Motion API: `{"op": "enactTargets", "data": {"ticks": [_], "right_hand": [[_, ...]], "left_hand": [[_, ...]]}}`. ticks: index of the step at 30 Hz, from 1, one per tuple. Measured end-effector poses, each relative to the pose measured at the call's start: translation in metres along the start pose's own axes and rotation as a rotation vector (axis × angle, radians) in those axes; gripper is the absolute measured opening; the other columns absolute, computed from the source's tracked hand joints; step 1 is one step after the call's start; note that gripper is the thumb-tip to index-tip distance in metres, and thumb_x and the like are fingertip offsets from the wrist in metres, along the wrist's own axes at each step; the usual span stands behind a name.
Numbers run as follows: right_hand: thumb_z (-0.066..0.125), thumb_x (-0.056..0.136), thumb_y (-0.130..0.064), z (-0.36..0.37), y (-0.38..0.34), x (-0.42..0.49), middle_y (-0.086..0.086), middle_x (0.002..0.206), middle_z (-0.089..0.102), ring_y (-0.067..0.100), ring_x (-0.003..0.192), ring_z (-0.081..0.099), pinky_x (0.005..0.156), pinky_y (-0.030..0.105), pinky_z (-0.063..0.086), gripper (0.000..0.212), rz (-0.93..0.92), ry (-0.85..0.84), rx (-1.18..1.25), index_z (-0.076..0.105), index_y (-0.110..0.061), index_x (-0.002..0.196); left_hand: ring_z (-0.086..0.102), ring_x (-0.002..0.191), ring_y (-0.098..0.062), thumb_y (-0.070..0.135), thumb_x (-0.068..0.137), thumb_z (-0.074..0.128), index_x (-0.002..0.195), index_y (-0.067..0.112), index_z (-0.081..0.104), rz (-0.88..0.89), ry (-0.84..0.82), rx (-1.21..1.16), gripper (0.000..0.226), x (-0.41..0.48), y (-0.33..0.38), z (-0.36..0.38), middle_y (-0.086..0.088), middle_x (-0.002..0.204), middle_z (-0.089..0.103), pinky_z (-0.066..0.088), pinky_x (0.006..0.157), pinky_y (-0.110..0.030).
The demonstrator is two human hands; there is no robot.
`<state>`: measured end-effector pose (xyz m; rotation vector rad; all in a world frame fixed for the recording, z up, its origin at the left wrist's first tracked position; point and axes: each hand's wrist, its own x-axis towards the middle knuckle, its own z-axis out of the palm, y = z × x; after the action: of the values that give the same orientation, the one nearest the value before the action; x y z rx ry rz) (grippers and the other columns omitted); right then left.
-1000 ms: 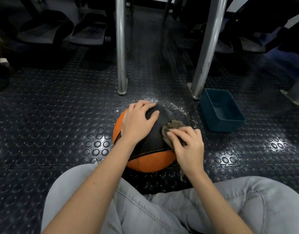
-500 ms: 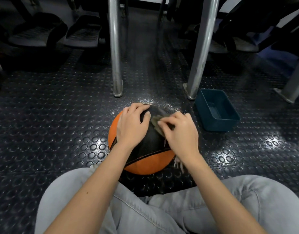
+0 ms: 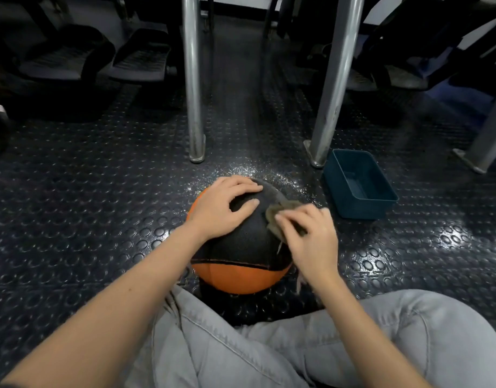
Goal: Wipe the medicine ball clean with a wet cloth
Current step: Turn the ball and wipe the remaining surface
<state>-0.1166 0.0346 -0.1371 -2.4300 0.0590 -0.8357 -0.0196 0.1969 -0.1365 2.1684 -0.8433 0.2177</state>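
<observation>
An orange and black medicine ball point(image 3: 241, 259) sits on the floor just in front of my crossed legs. My left hand point(image 3: 221, 208) rests on its upper left side, fingers spread over the black panel. My right hand point(image 3: 308, 239) is on the ball's upper right side, with its fingers curled over a frayed grey-brown cloth point(image 3: 280, 210) and pressing it against the black surface. Most of the cloth is hidden under this hand. Loose threads hang below my wrist.
A teal plastic tub point(image 3: 359, 210) stands on the floor to the right of the ball. Two metal frame legs point(image 3: 195, 107) point(image 3: 331, 93) rise just behind it. Water droplets point(image 3: 269, 175) glisten on the studded rubber floor. Black machine footplates point(image 3: 140, 57) are at the back left.
My right hand rubbed the cloth up toward the ball's top, then back toward its right side. My left hand stayed on the ball.
</observation>
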Motion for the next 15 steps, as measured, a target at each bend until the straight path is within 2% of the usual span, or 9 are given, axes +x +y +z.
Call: {"op": "enactTargets", "data": {"ticks": [2,4,5,7,9,11,13,15], "right_hand": [[0.064,0.088,-0.03,0.006,0.013,0.035,-0.009,0.081,0.057,0.022,0.084,0.05,0.068,0.024,0.032,0.016,0.162,-0.075,-0.011,0.075,-0.019,0.092],[0.064,0.088,-0.029,0.013,0.025,0.053,-0.011,0.082,0.055,0.022,0.092,0.053,0.074,0.031,0.038,0.014,0.276,-0.152,0.02,0.075,-0.021,0.094],[0.064,0.088,-0.028,0.014,0.027,0.052,-0.011,0.082,0.056,0.022,0.092,0.054,0.075,0.032,0.04,0.014,0.289,-0.156,0.043,0.075,-0.021,0.095],[0.062,0.089,-0.027,0.011,0.023,0.036,-0.012,0.083,0.057,0.021,0.09,0.053,0.072,0.026,0.036,0.015,0.299,-0.115,0.044,0.074,-0.021,0.096],[0.063,0.089,-0.026,0.005,0.018,0.01,-0.013,0.083,0.058,0.02,0.086,0.051,0.069,0.013,0.031,0.013,0.295,-0.028,0.034,0.074,-0.021,0.093],[0.067,0.086,-0.024,0.001,0.008,-0.015,-0.014,0.082,0.06,0.019,0.08,0.05,0.071,0.007,0.032,0.009,0.253,0.059,0.048,0.075,-0.02,0.089],[0.067,0.085,-0.027,0.001,-0.003,-0.034,-0.011,0.08,0.061,0.015,0.075,0.046,0.072,0.008,0.033,0.011,0.162,0.103,0.045,0.075,-0.019,0.087],[0.062,0.085,-0.03,0.003,-0.005,-0.043,-0.009,0.079,0.061,0.012,0.074,0.042,0.072,0.013,0.034,0.018,0.054,0.13,0.039,0.075,-0.018,0.086]], "left_hand": [[0.048,0.111,-0.006,0.05,0.084,0.045,0.115,0.026,0.067,0.037,-0.034,0.012,0.045,0.001,-0.002,-0.002,0.021,0.115,0.054,0.029,0.097,-0.013],[0.047,0.114,-0.005,0.048,0.086,0.045,0.116,0.026,0.066,0.077,-0.058,0.008,0.043,-0.001,-0.002,-0.007,0.02,0.116,0.054,0.028,0.1,-0.018],[0.045,0.115,-0.002,0.047,0.087,0.043,0.116,0.027,0.066,0.088,-0.061,0.026,0.042,-0.003,-0.002,-0.009,0.02,0.117,0.054,0.024,0.103,-0.021],[0.04,0.117,0.001,0.05,0.089,0.037,0.118,0.035,0.064,0.062,-0.029,0.144,0.042,-0.006,0.0,-0.013,0.02,0.12,0.053,0.012,0.109,-0.025],[0.038,0.122,-0.011,0.048,0.094,0.035,0.124,0.035,0.058,-0.06,0.026,0.286,0.041,-0.007,0.01,-0.01,0.01,0.129,0.05,0.012,0.109,-0.029],[0.037,0.126,-0.019,0.037,0.099,0.038,0.134,0.026,0.049,-0.298,0.034,0.282,0.039,-0.004,0.026,0.002,0.001,0.136,0.045,0.018,0.108,-0.034],[0.036,0.13,-0.018,0.03,0.099,0.039,0.135,0.021,0.047,-0.465,0.1,0.213,0.038,-0.001,0.04,0.016,0.002,0.138,0.044,0.017,0.112,-0.035],[0.04,0.127,-0.014,0.028,0.097,0.041,0.129,0.022,0.053,-0.475,0.198,0.201,0.034,-0.001,0.044,0.025,0.006,0.135,0.049,0.018,0.113,-0.034]]}}
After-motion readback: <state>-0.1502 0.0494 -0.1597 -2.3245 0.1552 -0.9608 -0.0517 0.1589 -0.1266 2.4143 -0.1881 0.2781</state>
